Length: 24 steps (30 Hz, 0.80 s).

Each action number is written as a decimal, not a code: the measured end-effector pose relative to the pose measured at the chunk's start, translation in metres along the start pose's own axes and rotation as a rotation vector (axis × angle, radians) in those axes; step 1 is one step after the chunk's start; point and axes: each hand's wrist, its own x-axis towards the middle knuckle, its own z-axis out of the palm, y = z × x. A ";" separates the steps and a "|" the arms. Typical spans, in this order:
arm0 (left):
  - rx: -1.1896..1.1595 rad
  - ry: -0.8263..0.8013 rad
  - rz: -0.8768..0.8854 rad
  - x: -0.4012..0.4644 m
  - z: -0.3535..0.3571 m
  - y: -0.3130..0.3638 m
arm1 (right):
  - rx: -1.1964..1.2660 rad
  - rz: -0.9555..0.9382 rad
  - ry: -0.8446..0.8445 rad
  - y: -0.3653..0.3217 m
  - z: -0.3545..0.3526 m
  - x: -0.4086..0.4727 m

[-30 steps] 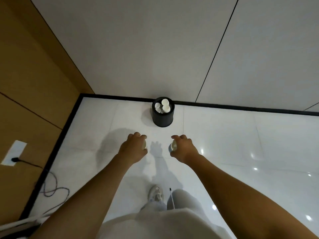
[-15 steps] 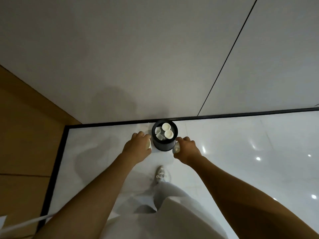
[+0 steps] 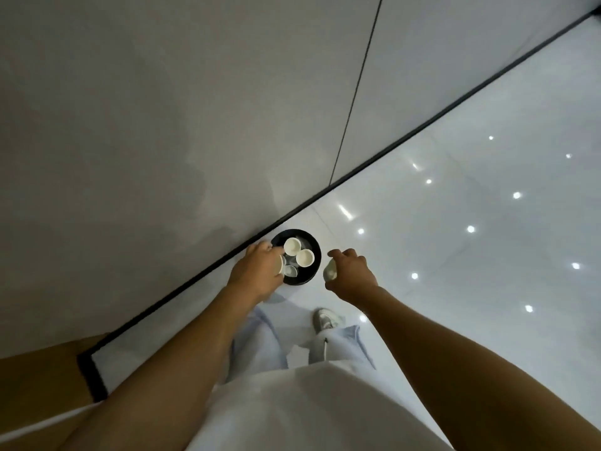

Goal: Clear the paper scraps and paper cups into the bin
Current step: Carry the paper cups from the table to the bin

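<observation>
Already over the rim of the black bin [image 3: 312, 275], which stands on the floor against the wall with several paper cups [image 3: 292, 246] inside, the left hand [image 3: 258, 270] grasps a white cup [image 3: 279, 264] by its side, while the right hand [image 3: 353, 271], just beside the bin, curls round another pale cup or scrap [image 3: 330, 270]. Such paper things look feather-light and easily crushed, so a loose hold round the wall should do, and dropping them from directly above seems wise since they may bounce off the pile.

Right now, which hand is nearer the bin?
Left. The left hand holds a cup at the bin's near-left rim, overlapping the opening. The right hand, gripping a paper cup, hangs just off its right side.
</observation>
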 end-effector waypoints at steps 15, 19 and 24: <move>0.335 -0.184 0.555 0.157 0.022 -0.084 | 0.482 0.444 0.215 -0.061 0.101 0.106; 0.341 -0.193 0.591 0.211 0.081 -0.093 | 0.541 0.452 0.270 -0.043 0.142 0.168; 0.313 -0.211 0.619 0.267 0.152 -0.110 | 0.554 0.471 0.317 -0.012 0.195 0.230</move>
